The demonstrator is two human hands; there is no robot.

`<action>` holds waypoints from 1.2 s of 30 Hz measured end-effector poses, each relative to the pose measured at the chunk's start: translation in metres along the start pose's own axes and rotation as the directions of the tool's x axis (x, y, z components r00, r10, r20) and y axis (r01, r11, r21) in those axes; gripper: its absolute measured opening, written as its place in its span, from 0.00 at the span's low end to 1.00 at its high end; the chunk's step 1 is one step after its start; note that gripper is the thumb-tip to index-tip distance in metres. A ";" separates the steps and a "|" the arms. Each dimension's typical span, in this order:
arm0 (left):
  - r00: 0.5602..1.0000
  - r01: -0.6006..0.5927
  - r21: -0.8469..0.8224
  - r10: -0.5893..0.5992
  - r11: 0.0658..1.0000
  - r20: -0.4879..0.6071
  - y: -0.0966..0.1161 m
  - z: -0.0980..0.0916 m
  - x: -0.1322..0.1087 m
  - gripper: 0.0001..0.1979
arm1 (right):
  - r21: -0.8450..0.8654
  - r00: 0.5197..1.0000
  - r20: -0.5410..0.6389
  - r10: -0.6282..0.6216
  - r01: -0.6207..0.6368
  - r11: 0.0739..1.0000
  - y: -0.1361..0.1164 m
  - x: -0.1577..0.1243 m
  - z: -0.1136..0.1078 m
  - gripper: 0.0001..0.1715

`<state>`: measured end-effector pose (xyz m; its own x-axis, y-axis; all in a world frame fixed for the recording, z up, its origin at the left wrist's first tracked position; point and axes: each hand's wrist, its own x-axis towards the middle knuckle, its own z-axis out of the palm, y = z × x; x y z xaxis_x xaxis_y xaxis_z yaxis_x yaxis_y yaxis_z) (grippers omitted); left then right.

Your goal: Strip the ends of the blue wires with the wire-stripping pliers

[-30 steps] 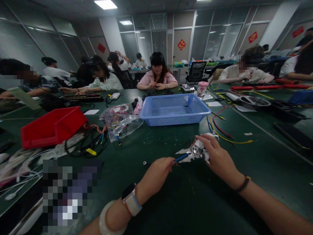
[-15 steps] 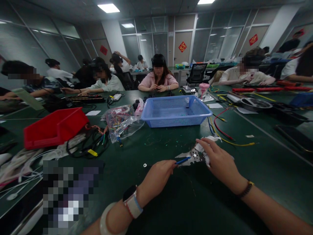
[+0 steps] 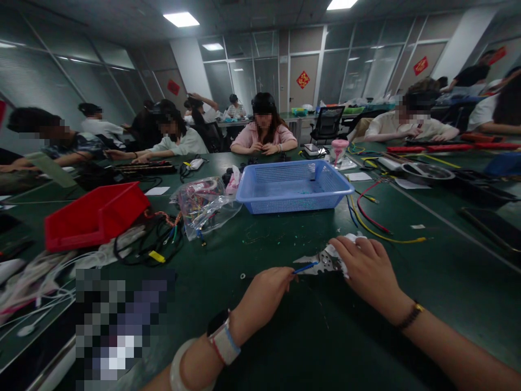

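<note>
Left hand (image 3: 264, 296) pinches blue wire (image 3: 305, 268), its tip at the metal jaws of the wire stripper (image 3: 325, 263), right hand (image 3: 368, 269) grasping the stripper's white-wrapped handles; can't tell if jaws bite. Wire and stripper are on the near side of the blue basket (image 3: 295, 205). Left of basket: clear bag (image 3: 205, 209), then red bin (image 3: 97, 217); right: red cable (image 3: 362, 211), yellow cable (image 3: 393, 238).

Left hand (image 3: 262, 296) and right hand (image 3: 372, 274) angle toward each other.
Left fingers (image 3: 288, 272) pinch together; the right hand's fingers (image 3: 341, 250) curl in a grip, its back uppermost. Both forearms (image 3: 456, 345) slant inward.
</note>
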<state>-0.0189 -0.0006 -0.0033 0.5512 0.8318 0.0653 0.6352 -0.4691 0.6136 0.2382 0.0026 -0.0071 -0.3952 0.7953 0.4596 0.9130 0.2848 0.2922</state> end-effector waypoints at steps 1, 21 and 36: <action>1.000 -0.006 -0.001 0.006 1.000 0.001 0.000 0.000 0.000 0.14 | -0.006 0.999 -0.031 0.014 -0.014 1.000 -0.001 -0.001 0.001 0.26; 1.000 0.006 -0.017 -0.005 1.000 0.029 0.004 -0.004 0.000 0.15 | 0.243 0.999 -0.004 -0.036 0.036 0.969 0.007 0.000 0.017 0.31; 0.998 0.037 -0.009 -0.037 0.999 0.047 0.004 -0.003 0.000 0.15 | 0.145 0.990 -0.108 -0.088 0.104 0.984 0.009 0.007 0.004 0.19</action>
<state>-0.0178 -0.0017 0.0020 0.5523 0.8336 0.0060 0.6504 -0.4354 0.6225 0.2437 0.0128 -0.0045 -0.4831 0.7044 0.5201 0.8720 0.4404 0.2135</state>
